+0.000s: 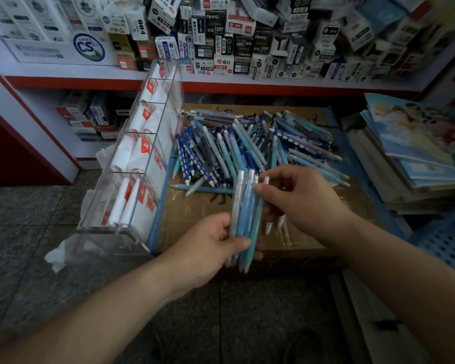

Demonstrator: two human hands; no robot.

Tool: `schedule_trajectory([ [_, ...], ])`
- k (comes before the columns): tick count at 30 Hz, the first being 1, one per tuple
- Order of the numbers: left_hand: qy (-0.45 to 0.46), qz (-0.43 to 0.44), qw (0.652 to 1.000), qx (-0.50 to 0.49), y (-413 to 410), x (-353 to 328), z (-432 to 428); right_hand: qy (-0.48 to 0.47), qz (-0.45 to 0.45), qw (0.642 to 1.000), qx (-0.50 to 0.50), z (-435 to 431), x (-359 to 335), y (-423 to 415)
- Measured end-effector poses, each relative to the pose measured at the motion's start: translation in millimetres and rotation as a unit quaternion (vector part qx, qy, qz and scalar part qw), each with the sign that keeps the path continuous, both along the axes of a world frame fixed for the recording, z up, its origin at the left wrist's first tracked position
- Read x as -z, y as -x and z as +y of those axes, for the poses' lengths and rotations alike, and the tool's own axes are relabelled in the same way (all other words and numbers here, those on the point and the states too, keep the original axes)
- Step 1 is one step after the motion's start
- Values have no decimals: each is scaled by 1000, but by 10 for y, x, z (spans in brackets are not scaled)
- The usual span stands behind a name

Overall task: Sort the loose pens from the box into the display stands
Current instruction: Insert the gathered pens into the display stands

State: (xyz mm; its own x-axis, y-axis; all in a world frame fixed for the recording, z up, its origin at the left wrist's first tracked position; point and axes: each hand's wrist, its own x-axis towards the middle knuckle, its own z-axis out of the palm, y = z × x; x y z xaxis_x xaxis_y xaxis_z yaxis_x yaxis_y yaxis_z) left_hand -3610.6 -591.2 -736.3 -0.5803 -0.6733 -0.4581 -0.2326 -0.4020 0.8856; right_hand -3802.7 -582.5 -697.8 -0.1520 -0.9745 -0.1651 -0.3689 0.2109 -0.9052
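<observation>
A bundle of several light blue and white pens stands nearly upright over the front of a flat cardboard box. My left hand grips the bundle low down, thumb across the front. My right hand pinches the bundle's upper part from the right. Behind them a heap of loose blue pens lies across the box top. A clear acrylic display stand with several compartments leans at the box's left side; white and red packets sit in it.
Shelves of small stationery boxes fill the back wall above a red-edged ledge. A stack of notebooks lies at the right, with a blue perforated basket below it. Grey tiled floor spreads at the left and front.
</observation>
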Motion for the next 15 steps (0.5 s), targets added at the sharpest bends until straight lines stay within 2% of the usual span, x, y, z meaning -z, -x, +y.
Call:
schedule_trajectory([
  [5,-35,10,999,30,-14,25,-22,-22,-25,999,3,15,74,68],
  [9,2,-36,999,32,-44,27,-50,-22,-32,999,8,11,96,141],
  [10,15,-49,999,20,-58,26,-65,-25,-12,999,21,11,96,188],
  [12,29,-61,998,-9,-82,6,-92,-45,96,994,41,29,131,313],
  [14,32,-66,997,-37,-93,-17,-105,-83,228,969,36,77,206,405],
  [15,35,-67,996,-46,-96,-28,-106,-101,264,958,37,109,248,412],
])
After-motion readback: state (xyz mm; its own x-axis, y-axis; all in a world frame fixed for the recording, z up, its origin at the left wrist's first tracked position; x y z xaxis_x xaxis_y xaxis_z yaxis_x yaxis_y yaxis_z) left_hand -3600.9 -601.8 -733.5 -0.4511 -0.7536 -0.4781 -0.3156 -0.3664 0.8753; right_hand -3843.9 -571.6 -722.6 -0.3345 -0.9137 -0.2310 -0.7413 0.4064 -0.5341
